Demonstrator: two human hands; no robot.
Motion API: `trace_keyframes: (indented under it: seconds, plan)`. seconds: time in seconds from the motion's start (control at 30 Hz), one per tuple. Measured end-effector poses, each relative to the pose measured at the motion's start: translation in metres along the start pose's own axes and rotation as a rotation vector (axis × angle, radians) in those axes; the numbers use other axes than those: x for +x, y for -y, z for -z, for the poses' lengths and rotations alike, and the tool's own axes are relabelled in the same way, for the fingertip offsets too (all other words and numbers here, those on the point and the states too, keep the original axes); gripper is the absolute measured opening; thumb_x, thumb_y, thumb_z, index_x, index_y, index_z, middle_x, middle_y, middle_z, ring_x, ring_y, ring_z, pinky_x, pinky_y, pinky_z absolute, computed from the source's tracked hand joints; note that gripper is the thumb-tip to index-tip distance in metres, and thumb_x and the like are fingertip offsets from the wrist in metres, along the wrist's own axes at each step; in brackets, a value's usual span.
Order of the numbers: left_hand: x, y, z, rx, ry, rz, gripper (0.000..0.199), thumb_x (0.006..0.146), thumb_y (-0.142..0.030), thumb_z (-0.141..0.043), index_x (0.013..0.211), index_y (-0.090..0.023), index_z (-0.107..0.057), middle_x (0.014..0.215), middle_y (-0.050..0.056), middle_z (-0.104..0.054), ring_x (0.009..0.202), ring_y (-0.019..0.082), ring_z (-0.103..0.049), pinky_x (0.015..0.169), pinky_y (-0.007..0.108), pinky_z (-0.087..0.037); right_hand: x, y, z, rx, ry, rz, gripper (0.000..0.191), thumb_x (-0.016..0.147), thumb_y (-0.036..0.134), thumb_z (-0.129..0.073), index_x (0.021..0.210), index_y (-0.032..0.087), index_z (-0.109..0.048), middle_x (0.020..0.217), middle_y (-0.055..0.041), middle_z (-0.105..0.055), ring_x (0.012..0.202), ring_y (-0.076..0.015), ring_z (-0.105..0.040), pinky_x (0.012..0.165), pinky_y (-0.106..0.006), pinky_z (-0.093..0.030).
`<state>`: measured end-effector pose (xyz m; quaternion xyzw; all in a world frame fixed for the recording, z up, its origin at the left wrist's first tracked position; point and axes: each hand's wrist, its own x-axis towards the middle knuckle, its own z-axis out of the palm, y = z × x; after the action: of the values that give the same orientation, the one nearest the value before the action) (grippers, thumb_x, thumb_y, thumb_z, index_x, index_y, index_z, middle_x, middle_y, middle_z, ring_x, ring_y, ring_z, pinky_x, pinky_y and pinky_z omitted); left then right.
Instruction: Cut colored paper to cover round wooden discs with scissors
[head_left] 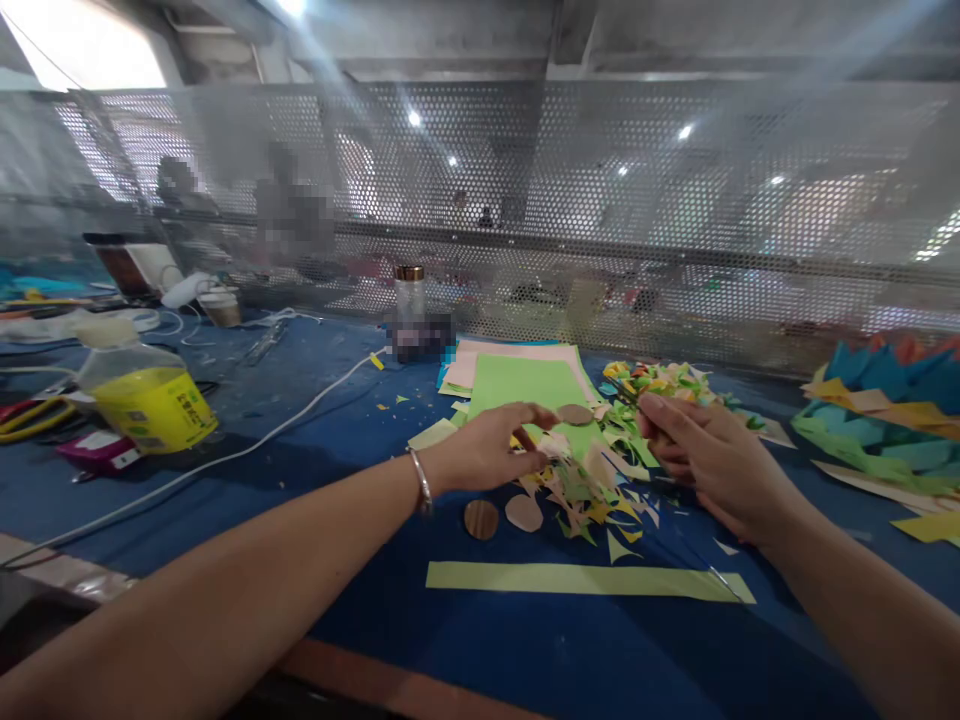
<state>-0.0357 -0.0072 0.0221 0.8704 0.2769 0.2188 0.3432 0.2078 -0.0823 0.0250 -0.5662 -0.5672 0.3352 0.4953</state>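
My left hand (499, 445), with a silver bangle at the wrist, is over a heap of paper scraps (577, 490), its fingers curved and apart. To the right, my right hand (686, 440) is closed round a thin dark object, too small to name, beside a pile of small paper flowers (664, 380). Green sheets (521, 385) lie behind the scraps, with a round disc (574, 414) on them. A wooden disc (481, 519) and a pale paper disc (524, 513) are in front of my left hand. Nearer still lies a pale green strip (570, 578).
A yellow-labelled bottle (154, 405), a purple box (101, 452) and yellow-handled scissors (37, 418) are at the left. A white cable (262, 440) crosses the blue table. Stacked folded paper (885, 410) is at the right, before a perforated metal screen (450, 200).
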Motion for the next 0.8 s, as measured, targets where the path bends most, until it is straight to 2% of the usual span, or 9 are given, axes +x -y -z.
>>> trace_keyframes:
  seconds: [0.1,0.2,0.3,0.33,0.43,0.53,0.67,0.73,0.8]
  plan:
    - [0.02,-0.005,-0.022,-0.266,0.026,-0.042,0.062,0.085,-0.033,-0.069,0.14,-0.018,-0.046,0.146,0.015,-0.052,0.093,0.017,-0.065,0.077,0.029,-0.052,-0.003,0.005,-0.007,0.152,0.058,-0.05,0.055,0.077,0.074,-0.068,0.068,0.021,-0.055,0.054,0.0089,-0.023,0.047,-0.0074,-0.014,0.041,-0.022,-0.014]
    - [0.041,-0.018,-0.038,-0.318,0.122,-0.052,0.05,0.083,-0.035,-0.073,0.127,-0.016,-0.057,0.137,0.015,-0.059,0.085,0.015,-0.065,0.074,0.028,-0.052,-0.005,0.008,-0.011,0.213,0.081,-0.065,0.055,0.076,0.073,-0.069,0.068,0.02,-0.056,0.053,0.0087,-0.024,0.047,-0.0071,-0.015,0.04,-0.022,-0.015]
    - [0.054,-0.024,-0.044,-0.061,0.168,-0.167,0.007,0.087,-0.019,-0.064,0.087,-0.012,-0.066,0.091,0.008,-0.072,0.076,0.013,-0.061,0.072,0.024,-0.048,-0.004,0.01,-0.009,0.214,0.056,-0.075,0.055,0.075,0.073,-0.069,0.068,0.02,-0.057,0.052,0.0082,-0.026,0.046,-0.007,-0.017,0.039,-0.021,-0.015]
    - [0.057,-0.023,-0.044,0.084,0.179,-0.211,0.008,0.086,-0.017,-0.063,0.08,-0.013,-0.067,0.082,0.006,-0.071,0.071,0.013,-0.059,0.069,0.024,-0.046,-0.004,0.01,-0.008,0.206,0.036,-0.072,0.055,0.075,0.073,-0.069,0.068,0.02,-0.057,0.052,0.0079,-0.027,0.045,-0.007,-0.018,0.039,-0.021,-0.015]
    - [0.062,-0.015,-0.033,0.377,0.209,-0.248,0.008,0.082,-0.014,-0.063,0.076,-0.015,-0.069,0.075,0.004,-0.07,0.068,0.014,-0.057,0.063,0.026,-0.04,-0.001,0.01,0.0,0.181,-0.031,-0.041,0.056,0.074,0.075,-0.068,0.069,0.02,-0.058,0.051,0.0073,-0.029,0.045,-0.0072,-0.019,0.038,-0.021,-0.016]
    - [0.076,-0.005,-0.014,0.409,0.411,-0.176,0.002,0.075,-0.016,-0.071,0.077,-0.017,-0.072,0.079,0.003,-0.072,0.072,0.016,-0.061,0.065,0.025,-0.042,0.003,0.007,0.006,0.163,-0.084,-0.034,0.055,0.073,0.075,-0.069,0.071,0.021,-0.06,0.051,0.0078,-0.029,0.046,-0.0077,-0.018,0.039,-0.022,-0.016]
    - [0.113,0.01,0.0,0.451,0.173,-0.011,0.024,0.081,-0.027,-0.066,0.1,-0.014,-0.073,0.101,0.01,-0.073,0.089,0.023,-0.064,0.077,0.03,-0.044,0.008,-0.004,0.012,0.089,-0.119,-0.02,0.052,0.074,0.071,-0.072,0.073,0.022,-0.056,0.055,0.0085,-0.026,0.048,-0.0084,-0.017,0.04,-0.023,-0.015]
    - [0.131,0.018,0.001,0.461,0.16,0.023,0.038,0.075,-0.039,-0.073,0.1,-0.01,-0.072,0.103,0.016,-0.072,0.093,0.029,-0.063,0.078,0.034,-0.044,0.01,-0.009,0.014,0.023,-0.138,0.006,0.051,0.076,0.068,-0.073,0.072,0.023,-0.051,0.058,0.0081,-0.027,0.05,-0.009,-0.018,0.041,-0.024,-0.017]
    - [0.144,0.027,-0.001,0.442,0.19,0.045,0.037,0.067,-0.043,-0.078,0.085,-0.011,-0.072,0.089,0.014,-0.072,0.088,0.029,-0.063,0.074,0.034,-0.044,0.011,-0.012,0.016,-0.05,-0.165,0.022,0.05,0.078,0.068,-0.071,0.073,0.023,-0.049,0.059,0.0074,-0.028,0.051,-0.0093,-0.02,0.042,-0.024,-0.018]
